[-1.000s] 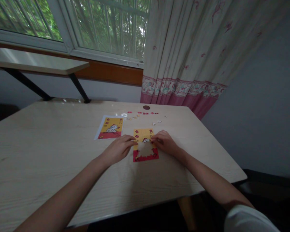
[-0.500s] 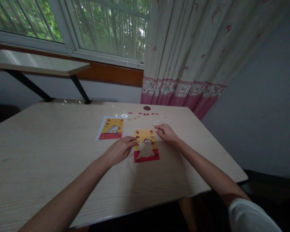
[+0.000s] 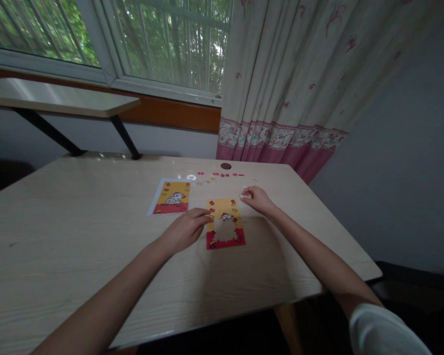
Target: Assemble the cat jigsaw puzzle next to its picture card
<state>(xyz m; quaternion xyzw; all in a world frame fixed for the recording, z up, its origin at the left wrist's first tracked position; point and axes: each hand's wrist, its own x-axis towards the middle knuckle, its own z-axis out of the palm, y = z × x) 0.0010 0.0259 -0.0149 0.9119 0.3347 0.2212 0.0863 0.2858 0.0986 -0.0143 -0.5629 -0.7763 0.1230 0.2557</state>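
A partly assembled jigsaw puzzle (image 3: 225, 244), yellow above and red below, lies on the table with a gap in its middle. My left hand (image 3: 187, 229) rests at its left edge, fingers stretched onto the border and nothing held. Just beyond the puzzle's upper right corner, my right hand (image 3: 258, 200) pinches a small white puzzle piece (image 3: 245, 196) between thumb and fingers. To the left lies a reference picture (image 3: 171, 198) of a white cartoon animal on yellow and red. Behind, red loose pieces (image 3: 225, 175) form a row, with yellowish pieces (image 3: 206, 182) nearer.
The pale wooden table (image 3: 96, 266) has a round cable hole (image 3: 226, 166) near its back edge. A raised shelf (image 3: 62, 97) on dark legs stands at the back left. A curtain (image 3: 281, 88) hangs beside the window behind the table.
My right hand has drawn its fingers together around a white piece near the puzzle's upper right corner. My left hand stays on the puzzle's left edge.
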